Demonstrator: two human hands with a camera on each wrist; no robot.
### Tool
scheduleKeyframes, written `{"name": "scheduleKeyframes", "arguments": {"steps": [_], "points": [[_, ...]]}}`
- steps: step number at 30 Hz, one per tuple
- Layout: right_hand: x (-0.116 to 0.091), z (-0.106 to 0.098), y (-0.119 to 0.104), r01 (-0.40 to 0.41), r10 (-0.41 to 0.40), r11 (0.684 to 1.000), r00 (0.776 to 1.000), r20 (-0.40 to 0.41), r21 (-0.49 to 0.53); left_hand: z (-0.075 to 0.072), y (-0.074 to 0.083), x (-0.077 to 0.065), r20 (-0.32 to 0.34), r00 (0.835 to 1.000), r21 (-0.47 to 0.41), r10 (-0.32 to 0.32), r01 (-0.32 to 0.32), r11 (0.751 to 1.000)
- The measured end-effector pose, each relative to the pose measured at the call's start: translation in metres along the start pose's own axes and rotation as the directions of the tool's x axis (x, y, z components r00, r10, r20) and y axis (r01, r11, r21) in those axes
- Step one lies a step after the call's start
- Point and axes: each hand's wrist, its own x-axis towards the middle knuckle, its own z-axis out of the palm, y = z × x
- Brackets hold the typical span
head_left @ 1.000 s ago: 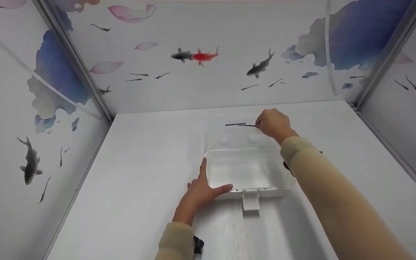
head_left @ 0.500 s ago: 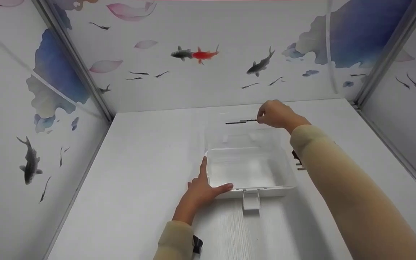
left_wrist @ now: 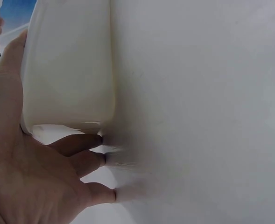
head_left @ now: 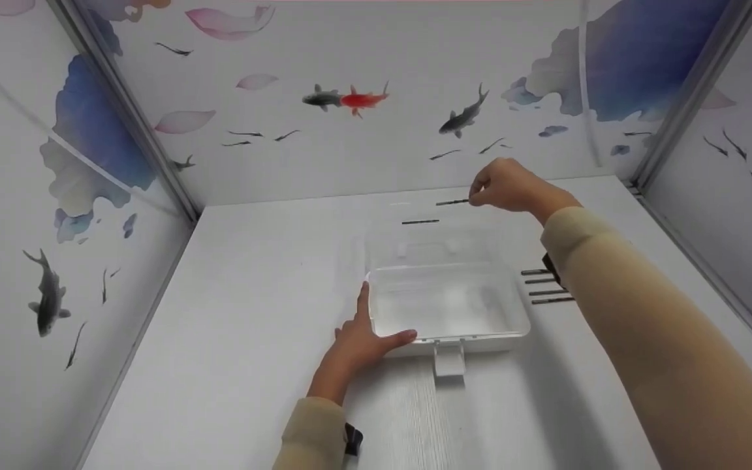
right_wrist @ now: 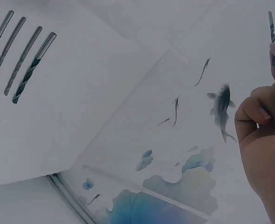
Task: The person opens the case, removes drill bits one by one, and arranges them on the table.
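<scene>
My right hand pinches the end of a thin dark drill bit above the far part of the table. In the right wrist view, thumb and fingers grip this same bit with its tip sticking out. My left hand rests against the near left corner of a clear plastic box, thumb along the front rim and index finger along the left side. Its other fingers stretch toward the tabletop in the left wrist view. A second drill bit lies behind the box, at its transparent opened lid.
Several drill bits lie in a row right of the box, partly behind my right wrist. A white latch hangs from the box's front. Printed walls with fish enclose the white table at the back and sides.
My right hand has lifted the drill bit up and away from the one lying behind the box. The row on the right has come into view from behind the sleeve. My left hand stays put.
</scene>
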Motion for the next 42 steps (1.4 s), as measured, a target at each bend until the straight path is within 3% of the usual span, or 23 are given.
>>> {"name": "scheduleKeyframes", "arguments": {"steps": [7,21,42], "points": [[-0.014,-0.011,0.011,0.006,-0.004,0.998,1.0,-0.025,0.065,0.0,0.002,-0.001,0.009,1.0,-0.003,-0.004,0.004,1.0],[-0.049,-0.018,0.035,0.089,-0.087,0.996,0.994,-0.064,0.029,0.002,-0.004,-0.002,0.012,1.0,-0.023,0.018,-0.017,1.0],[-0.103,0.007,0.085,0.107,-0.105,0.994,0.992,-0.072,0.028,0.001,-0.001,-0.002,0.007,1.0,-0.026,0.021,-0.021,0.999]]}}
